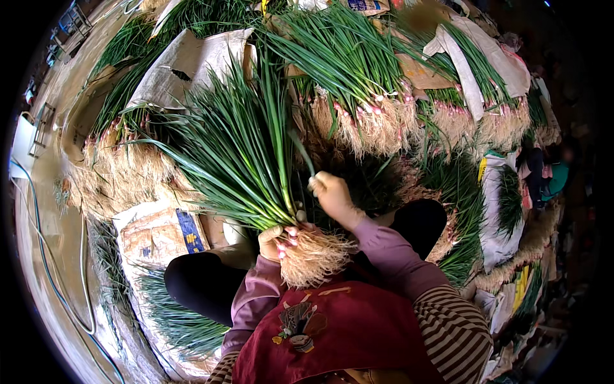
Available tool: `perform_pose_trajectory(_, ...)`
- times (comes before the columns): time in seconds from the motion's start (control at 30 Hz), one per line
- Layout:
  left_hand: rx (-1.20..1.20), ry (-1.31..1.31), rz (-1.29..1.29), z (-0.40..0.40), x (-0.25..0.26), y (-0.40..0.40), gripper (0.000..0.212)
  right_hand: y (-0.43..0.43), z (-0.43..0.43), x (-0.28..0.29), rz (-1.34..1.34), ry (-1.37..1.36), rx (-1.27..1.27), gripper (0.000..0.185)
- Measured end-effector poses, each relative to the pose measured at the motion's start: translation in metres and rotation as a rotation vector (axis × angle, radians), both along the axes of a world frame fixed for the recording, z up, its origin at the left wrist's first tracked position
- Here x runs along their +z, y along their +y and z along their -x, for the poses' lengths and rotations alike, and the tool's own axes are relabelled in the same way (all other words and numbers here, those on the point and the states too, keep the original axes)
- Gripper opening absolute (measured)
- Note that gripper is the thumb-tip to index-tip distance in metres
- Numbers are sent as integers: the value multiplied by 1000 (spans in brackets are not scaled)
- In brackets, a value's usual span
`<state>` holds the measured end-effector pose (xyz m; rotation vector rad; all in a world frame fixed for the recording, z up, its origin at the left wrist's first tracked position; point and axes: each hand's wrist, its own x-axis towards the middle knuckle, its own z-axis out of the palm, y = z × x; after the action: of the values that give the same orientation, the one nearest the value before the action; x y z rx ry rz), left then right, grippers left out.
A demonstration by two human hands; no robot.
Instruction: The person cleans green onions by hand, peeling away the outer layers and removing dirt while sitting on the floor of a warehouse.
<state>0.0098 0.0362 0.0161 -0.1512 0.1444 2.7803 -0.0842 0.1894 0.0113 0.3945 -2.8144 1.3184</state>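
In the head view my left hand (271,244) grips a thick bunch of green onions (249,168) near its reddish bulbs. The leaves fan up and to the left, and the pale roots (312,259) hang over my red apron (336,326). My right hand (332,196), to the right of the bunch, is closed around a thin, blurred green strand (302,151), apparently a leaf. Part of the bunch hides the fingers of my left hand.
Piles of rooted green onions (355,77) lie ahead, partly under woven sacks (192,62). A printed sack (153,235) lies at the left, near a hose (36,211) on the floor. More onions (463,216) and a white sack (494,216) are at the right.
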Motion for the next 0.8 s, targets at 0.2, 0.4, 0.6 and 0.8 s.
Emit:
perform_pose_trajectory(0.2, -18, 67, 110, 0, -11, -11, 74, 55, 91, 52, -546, -164, -114, 30)
perform_pose_trajectory(0.4, -68, 50, 104, 7, -7, 1, 72, 109, 158, 47, -1093, 158, -312, 22)
perform_pose_trajectory(0.6, -93, -17, 2, 3, -27, -5, 71, 46, 9, 49, -262, 55, 56, 17)
perform_pose_trajectory(0.8, 4, -106, 49, -3, -38, -6, 33, 29, -23, 23, 143, -382, 68, 31)
